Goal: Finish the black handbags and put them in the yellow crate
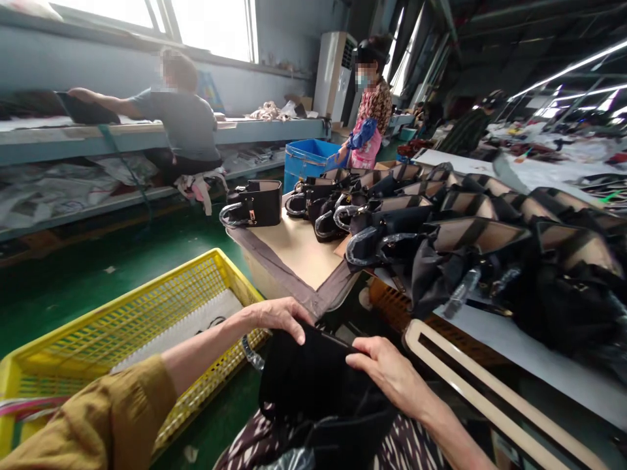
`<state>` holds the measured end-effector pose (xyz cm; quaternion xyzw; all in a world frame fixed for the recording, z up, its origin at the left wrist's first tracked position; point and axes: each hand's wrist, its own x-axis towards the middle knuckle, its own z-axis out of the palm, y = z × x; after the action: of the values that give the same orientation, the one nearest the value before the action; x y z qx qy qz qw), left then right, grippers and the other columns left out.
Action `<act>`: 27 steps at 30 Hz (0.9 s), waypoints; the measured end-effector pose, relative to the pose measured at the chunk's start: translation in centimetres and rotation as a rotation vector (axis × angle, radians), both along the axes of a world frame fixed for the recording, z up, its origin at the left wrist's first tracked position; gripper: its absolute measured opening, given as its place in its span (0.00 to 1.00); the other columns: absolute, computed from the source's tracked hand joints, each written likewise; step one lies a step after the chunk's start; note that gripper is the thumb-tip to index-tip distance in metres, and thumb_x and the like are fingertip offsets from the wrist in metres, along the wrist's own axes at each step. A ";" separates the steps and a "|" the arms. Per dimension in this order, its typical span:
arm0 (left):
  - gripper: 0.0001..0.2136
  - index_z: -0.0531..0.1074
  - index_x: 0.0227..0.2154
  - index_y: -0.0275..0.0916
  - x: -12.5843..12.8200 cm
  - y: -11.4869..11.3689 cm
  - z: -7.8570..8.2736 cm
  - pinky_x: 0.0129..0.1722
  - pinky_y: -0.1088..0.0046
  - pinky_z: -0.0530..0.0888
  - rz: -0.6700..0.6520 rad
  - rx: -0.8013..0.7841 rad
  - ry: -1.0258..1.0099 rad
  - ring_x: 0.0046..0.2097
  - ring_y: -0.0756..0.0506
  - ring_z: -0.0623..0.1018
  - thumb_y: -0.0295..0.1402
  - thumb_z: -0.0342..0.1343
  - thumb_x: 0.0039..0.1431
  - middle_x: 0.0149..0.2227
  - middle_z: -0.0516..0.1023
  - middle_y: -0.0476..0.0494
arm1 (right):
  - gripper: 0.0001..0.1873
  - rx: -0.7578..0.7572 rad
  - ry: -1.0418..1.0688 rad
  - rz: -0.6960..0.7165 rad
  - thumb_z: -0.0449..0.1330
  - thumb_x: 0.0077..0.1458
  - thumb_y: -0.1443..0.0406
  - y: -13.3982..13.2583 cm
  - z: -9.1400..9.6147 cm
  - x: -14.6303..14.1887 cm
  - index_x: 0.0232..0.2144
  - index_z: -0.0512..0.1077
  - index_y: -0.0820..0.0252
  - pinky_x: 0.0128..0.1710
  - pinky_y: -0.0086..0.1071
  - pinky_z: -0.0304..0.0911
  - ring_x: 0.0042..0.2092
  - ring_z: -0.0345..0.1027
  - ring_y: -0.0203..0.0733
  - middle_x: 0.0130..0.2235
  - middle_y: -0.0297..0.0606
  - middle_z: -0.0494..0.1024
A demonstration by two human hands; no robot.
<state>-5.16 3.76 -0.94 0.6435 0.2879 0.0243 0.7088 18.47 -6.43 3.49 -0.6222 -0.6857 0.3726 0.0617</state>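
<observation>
A black handbag (313,385) rests on my lap. My left hand (279,316) curls over its top left edge, fingers bent down onto the rim. My right hand (389,372) grips the bag's right side, thumb on top and fingers wrapped round the edge. A plastic-wrapped handle (251,352) hangs at the bag's left. Several more black handbags (441,228) with tan linings and wrapped handles stand in rows on the table (298,251) ahead; one separate handbag (255,203) stands at its far left corner.
A yellow plastic crate (122,326) sits on the green floor at my left. A blue bin (306,160) stands behind the table. One person sits at the left shelving (88,140); another stands by the blue bin. A cream frame (480,385) lies at my right.
</observation>
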 end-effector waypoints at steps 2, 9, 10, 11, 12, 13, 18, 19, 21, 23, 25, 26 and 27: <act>0.18 0.76 0.35 0.37 0.0 -0.2 0.1 0.32 0.81 0.67 0.020 0.080 -0.011 0.31 0.50 0.71 0.40 0.63 0.40 0.28 0.76 0.51 | 0.14 -0.001 0.006 -0.012 0.50 0.50 0.60 -0.3 0.0 0.0 0.17 0.57 0.59 0.24 0.26 0.44 0.25 0.54 0.32 0.19 0.27 0.58; 0.18 0.75 0.38 0.37 0.0 -0.2 0.4 0.35 0.80 0.66 -0.018 0.191 0.017 0.34 0.49 0.71 0.42 0.60 0.46 0.32 0.76 0.50 | 0.18 0.005 -0.049 -0.037 0.47 0.54 0.58 -0.1 0.2 -0.4 0.17 0.57 0.59 0.24 0.26 0.44 0.25 0.54 0.32 0.18 0.28 0.58; 0.18 0.75 0.39 0.37 0.0 -0.2 0.4 0.34 0.80 0.66 -0.024 0.179 0.017 0.34 0.49 0.71 0.41 0.61 0.45 0.31 0.76 0.51 | 0.18 0.018 -0.058 -0.033 0.47 0.54 0.58 -0.1 0.2 -0.5 0.17 0.57 0.59 0.25 0.26 0.44 0.25 0.55 0.32 0.19 0.28 0.59; 0.19 0.75 0.39 0.37 0.0 -0.2 0.3 0.33 0.80 0.66 -0.023 0.174 0.021 0.33 0.49 0.71 0.41 0.61 0.44 0.31 0.76 0.51 | 0.18 0.029 -0.067 -0.028 0.46 0.55 0.58 0.0 0.2 -0.5 0.17 0.57 0.59 0.25 0.26 0.45 0.25 0.55 0.32 0.19 0.28 0.60; 0.19 0.75 0.38 0.37 0.0 -0.3 0.3 0.33 0.81 0.66 -0.018 0.176 0.027 0.33 0.49 0.71 0.41 0.62 0.43 0.31 0.76 0.51 | 0.18 0.035 -0.074 -0.022 0.46 0.55 0.58 0.0 0.3 -0.6 0.17 0.57 0.59 0.25 0.26 0.45 0.25 0.56 0.32 0.19 0.28 0.60; 0.18 0.75 0.38 0.37 0.1 -0.3 0.3 0.32 0.81 0.66 -0.011 0.184 0.030 0.33 0.49 0.71 0.41 0.62 0.43 0.31 0.75 0.51 | 0.18 0.038 -0.080 -0.016 0.46 0.55 0.58 0.0 0.3 -0.6 0.17 0.58 0.59 0.25 0.26 0.45 0.25 0.56 0.32 0.19 0.28 0.60; 0.19 0.71 0.41 0.35 0.4 -1.1 0.8 0.35 0.79 0.66 0.025 0.237 -0.050 0.35 0.49 0.71 0.39 0.61 0.45 0.33 0.74 0.49 | 0.18 0.059 -0.127 -0.011 0.46 0.56 0.58 -0.2 0.2 -0.5 0.17 0.58 0.59 0.25 0.26 0.46 0.25 0.57 0.33 0.19 0.28 0.61; 0.20 0.69 0.41 0.35 0.3 -1.4 0.9 0.35 0.78 0.67 0.048 0.262 -0.070 0.36 0.49 0.71 0.37 0.61 0.45 0.35 0.74 0.49 | 0.18 0.069 -0.143 -0.015 0.46 0.56 0.58 -0.3 0.1 -0.4 0.17 0.58 0.59 0.26 0.26 0.46 0.25 0.57 0.33 0.19 0.29 0.62; 0.18 0.67 0.41 0.36 0.2 -2.1 1.0 0.38 0.76 0.68 0.119 0.383 -0.074 0.38 0.48 0.71 0.34 0.61 0.46 0.36 0.73 0.48 | 0.19 0.078 -0.182 -0.029 0.45 0.56 0.58 -0.5 0.0 -0.4 0.17 0.58 0.59 0.26 0.26 0.46 0.25 0.58 0.33 0.19 0.29 0.63; 0.14 0.67 0.40 0.37 -0.2 -2.9 1.1 0.42 0.73 0.67 0.201 0.611 -0.032 0.41 0.48 0.70 0.30 0.59 0.48 0.39 0.72 0.47 | 0.19 0.085 -0.224 -0.047 0.45 0.57 0.58 -0.9 0.0 -0.5 0.18 0.59 0.58 0.26 0.27 0.46 0.26 0.59 0.34 0.20 0.30 0.66; 0.13 0.67 0.41 0.38 -0.5 -3.7 1.3 0.47 0.70 0.66 0.247 0.849 0.024 0.45 0.47 0.69 0.28 0.56 0.51 0.43 0.70 0.44 | 0.18 0.088 -0.261 -0.061 0.45 0.57 0.58 -1.3 0.0 -0.7 0.18 0.60 0.58 0.27 0.28 0.47 0.26 0.60 0.35 0.21 0.31 0.68; 0.12 0.67 0.41 0.39 -0.7 -4.1 1.4 0.48 0.69 0.65 0.252 0.952 0.051 0.46 0.46 0.68 0.28 0.55 0.53 0.45 0.69 0.44 | 0.18 0.087 -0.277 -0.068 0.45 0.57 0.58 -1.4 0.1 -0.7 0.19 0.61 0.58 0.27 0.28 0.47 0.26 0.61 0.35 0.21 0.32 0.69; 0.11 0.67 0.41 0.39 -0.8 -4.4 1.4 0.49 0.68 0.65 0.245 1.040 0.077 0.47 0.46 0.68 0.28 0.53 0.54 0.46 0.68 0.43 | 0.18 0.086 -0.291 -0.075 0.45 0.58 0.58 -1.5 0.1 -0.8 0.19 0.61 0.57 0.27 0.28 0.47 0.26 0.62 0.36 0.21 0.32 0.70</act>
<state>-5.92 -0.69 0.49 0.8719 0.3365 0.2226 0.2773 17.63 -7.97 3.63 -0.6917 -0.6790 0.2462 0.0020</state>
